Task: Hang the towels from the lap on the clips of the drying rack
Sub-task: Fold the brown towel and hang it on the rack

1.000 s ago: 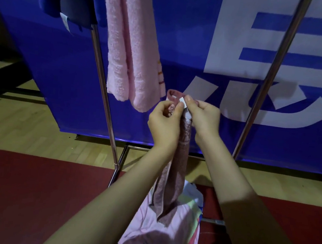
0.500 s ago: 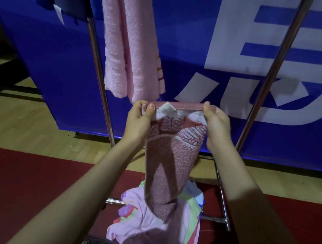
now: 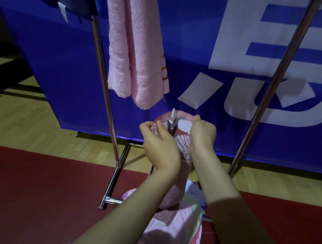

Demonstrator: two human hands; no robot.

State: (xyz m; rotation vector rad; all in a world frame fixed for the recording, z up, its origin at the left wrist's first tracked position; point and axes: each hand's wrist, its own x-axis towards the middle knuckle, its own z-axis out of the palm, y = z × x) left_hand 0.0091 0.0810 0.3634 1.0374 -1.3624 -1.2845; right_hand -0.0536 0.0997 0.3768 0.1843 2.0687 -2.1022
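Both hands hold up a dusty pink patterned cloth towel (image 3: 182,143) in the middle, in front of the shiny metal drying rack (image 3: 101,62). The left hand (image 3: 159,145) pinches the towel's top edge with its fingers (image 3: 146,125). The right hand (image 3: 202,134) has its fingers curled round the same edge. Between them sits a small pale clip (image 3: 172,121). It may be biting the towel, but it is too blurry to be sure. The towel hangs down to a heap of pink and striped towels (image 3: 175,232) on the lap, near. A fluffy light pink towel (image 3: 135,51) hangs far on the left.

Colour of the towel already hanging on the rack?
The hanging towel is light pink, with orange stripes near one edge; head view.
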